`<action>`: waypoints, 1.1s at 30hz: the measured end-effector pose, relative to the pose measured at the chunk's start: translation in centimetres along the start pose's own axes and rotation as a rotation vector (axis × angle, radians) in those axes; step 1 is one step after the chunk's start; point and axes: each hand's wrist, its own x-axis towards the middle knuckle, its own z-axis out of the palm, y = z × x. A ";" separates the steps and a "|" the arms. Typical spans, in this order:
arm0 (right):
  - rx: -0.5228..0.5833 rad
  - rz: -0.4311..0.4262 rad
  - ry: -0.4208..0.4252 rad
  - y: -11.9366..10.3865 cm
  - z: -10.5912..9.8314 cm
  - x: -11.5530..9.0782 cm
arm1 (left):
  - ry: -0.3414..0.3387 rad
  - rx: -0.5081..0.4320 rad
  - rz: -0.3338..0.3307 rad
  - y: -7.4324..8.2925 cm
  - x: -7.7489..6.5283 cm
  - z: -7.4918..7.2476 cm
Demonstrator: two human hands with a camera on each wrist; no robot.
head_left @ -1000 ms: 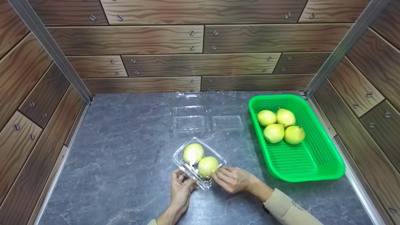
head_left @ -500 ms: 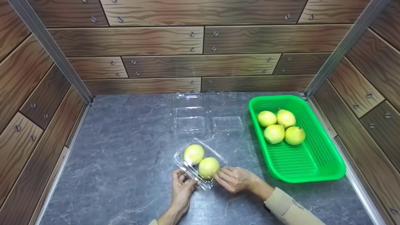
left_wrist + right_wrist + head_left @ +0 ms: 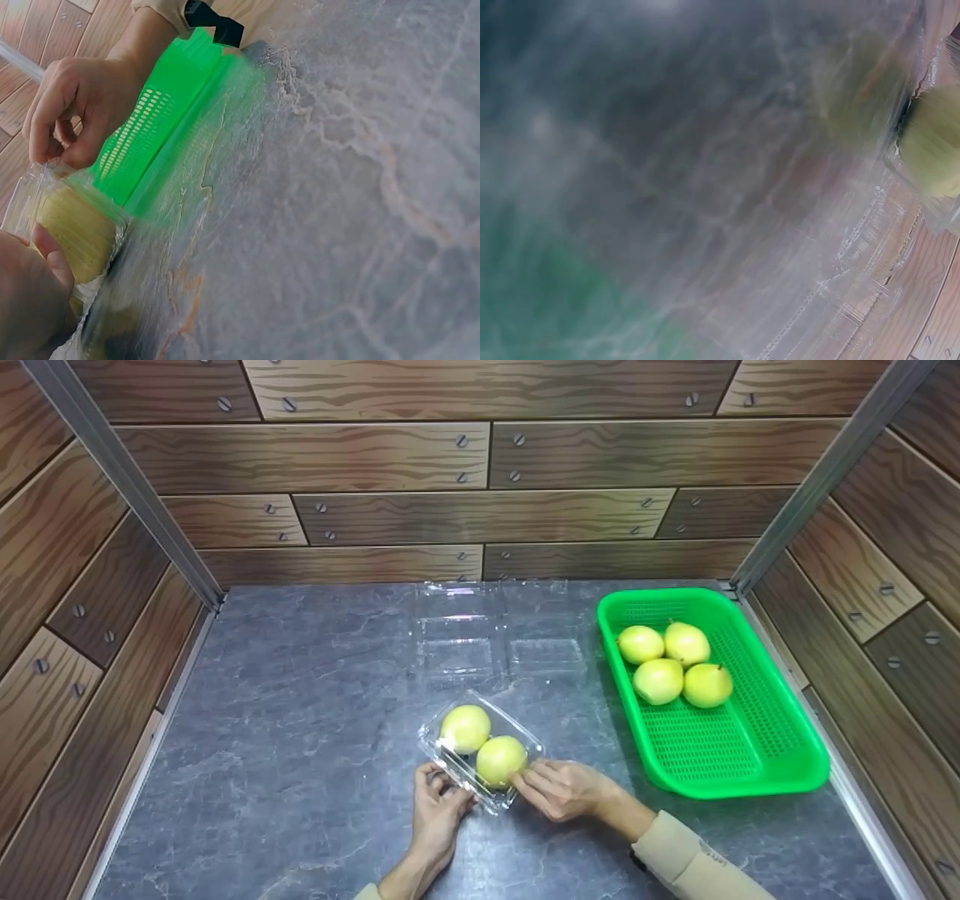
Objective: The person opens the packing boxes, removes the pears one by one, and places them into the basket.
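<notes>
In the head view a clear plastic clamshell container sits cornerwise on the grey table near its front, with two yellow-green pears inside, a far one and a near one. My left hand grips the container's near left edge, thumb on top. At the near right side, my right hand pinches the rim with thumb and fingers. The left wrist view shows the right hand with curled fingertips at the plastic rim, and a pear beside the left thumb.
Right of the hands stands a green perforated basket holding several pears. Behind the container, several clear plastic containers lie toward the back wall. Wood-patterned panels enclose the table on three sides.
Both hands keep their hold in nearly the same place. The container's near left edge has tilted slightly and its reflections have shifted; the pears stay put.
</notes>
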 end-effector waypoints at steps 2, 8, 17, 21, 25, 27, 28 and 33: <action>-0.006 0.003 0.000 0.0 0.1 -0.1 | 0.000 0.001 0.002 0.0 0.0 0.0; -0.007 0.017 0.005 -0.1 0.1 -0.2 | 0.010 0.003 -0.003 0.0 0.1 0.1; 0.003 0.043 0.026 -0.1 0.3 -0.2 | 0.020 -0.001 -0.010 0.1 0.0 0.2; 0.013 0.061 0.033 -0.1 0.3 -0.2 | 0.018 -0.003 -0.012 0.2 0.0 0.2; 0.005 0.063 0.027 -0.2 0.3 -0.3 | 0.020 0.001 -0.014 0.1 0.0 0.2; 0.001 0.060 0.025 -0.2 0.3 -0.3 | 0.021 0.005 -0.015 0.1 0.0 0.2; 0.004 0.062 0.025 -0.2 0.3 -0.3 | 0.020 0.008 -0.013 0.1 -0.1 0.2; 0.016 0.072 0.029 -0.2 0.3 -0.2 | 0.018 0.006 -0.003 0.0 0.0 0.2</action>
